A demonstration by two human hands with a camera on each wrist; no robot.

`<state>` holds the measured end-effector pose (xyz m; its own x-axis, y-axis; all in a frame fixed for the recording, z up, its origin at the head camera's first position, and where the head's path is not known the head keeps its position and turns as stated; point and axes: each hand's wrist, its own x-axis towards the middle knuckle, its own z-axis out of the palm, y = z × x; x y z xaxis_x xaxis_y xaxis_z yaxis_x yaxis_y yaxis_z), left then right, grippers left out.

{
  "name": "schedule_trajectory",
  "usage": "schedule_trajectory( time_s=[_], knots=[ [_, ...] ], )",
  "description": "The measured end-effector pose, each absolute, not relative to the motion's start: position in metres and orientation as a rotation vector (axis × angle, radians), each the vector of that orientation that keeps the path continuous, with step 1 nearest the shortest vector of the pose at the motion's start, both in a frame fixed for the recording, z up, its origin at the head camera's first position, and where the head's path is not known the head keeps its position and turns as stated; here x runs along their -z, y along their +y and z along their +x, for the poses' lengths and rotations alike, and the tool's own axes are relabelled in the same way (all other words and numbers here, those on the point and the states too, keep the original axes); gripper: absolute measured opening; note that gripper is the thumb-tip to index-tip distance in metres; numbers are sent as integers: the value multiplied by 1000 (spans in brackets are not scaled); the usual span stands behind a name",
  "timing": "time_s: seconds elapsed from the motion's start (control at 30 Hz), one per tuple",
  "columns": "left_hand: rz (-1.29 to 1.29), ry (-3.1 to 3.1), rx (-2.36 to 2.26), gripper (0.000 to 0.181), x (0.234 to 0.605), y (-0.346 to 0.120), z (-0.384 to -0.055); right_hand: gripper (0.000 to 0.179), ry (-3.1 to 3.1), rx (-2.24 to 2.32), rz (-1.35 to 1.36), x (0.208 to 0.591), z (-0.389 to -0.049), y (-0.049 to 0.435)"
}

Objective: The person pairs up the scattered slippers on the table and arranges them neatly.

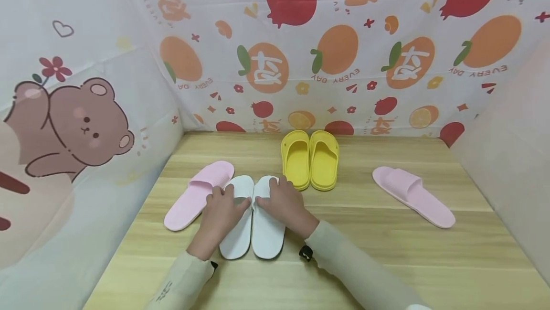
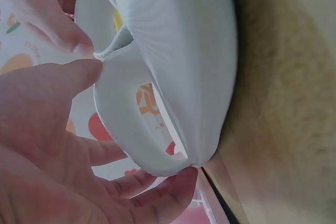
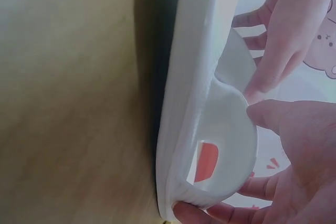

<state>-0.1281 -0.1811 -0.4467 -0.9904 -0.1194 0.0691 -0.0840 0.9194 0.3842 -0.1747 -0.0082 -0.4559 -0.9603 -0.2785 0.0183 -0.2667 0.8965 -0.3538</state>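
A pair of white slippers stands side by side on the wooden floor, toes pointing away. My left hand [image 1: 221, 212] grips the left white slipper [image 1: 236, 242] across its strap [image 2: 118, 108]. In the left wrist view, its thumb lies on the strap's inner edge and fingertips reach the outer side by the sole. On the right white slipper [image 1: 268, 240], my right hand [image 1: 285, 204] has a matching hold, thumb at the strap's inner edge and fingers around the outer side. The two thumbs face each other closely where the slippers meet.
Yellow slippers [image 1: 296, 164] stand together behind, near the fruit-patterned back wall [image 1: 301, 100]. One pink slipper [image 1: 182, 212] lies angled just left of the white pair. Another pink slipper [image 1: 431, 207] lies angled far to the right. Covered walls border the wooden floor [image 1: 365, 252] on both sides.
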Motion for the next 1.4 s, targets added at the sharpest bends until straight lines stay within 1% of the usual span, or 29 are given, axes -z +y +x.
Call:
schedule_trajectory(
  time_s=[0.3, 0.47, 0.57, 0.8, 1.0, 1.4],
  knots=[
    [170, -3012, 654, 63, 446, -187, -138, 69, 3010, 527, -372, 456, -189, -18],
    [165, -3020, 648, 61, 446, -190, -146, 69, 2999, 527, -383, 452, -196, -22],
    [163, -3022, 639, 62, 445, -192, -150, 69, 2991, 544, -376, 450, -200, -26],
    [177, -3005, 648, 68, 446, -196, -161, 65, 2989, 565, -359, 448, -210, -31],
    [152, -2999, 646, 69, 448, -194, -171, 63, 3018, 536, -313, 449, -215, -30],
    [132, -3023, 592, 70, 445, -193, -186, 59, 3028, 508, -306, 444, -228, -38]
  ],
)
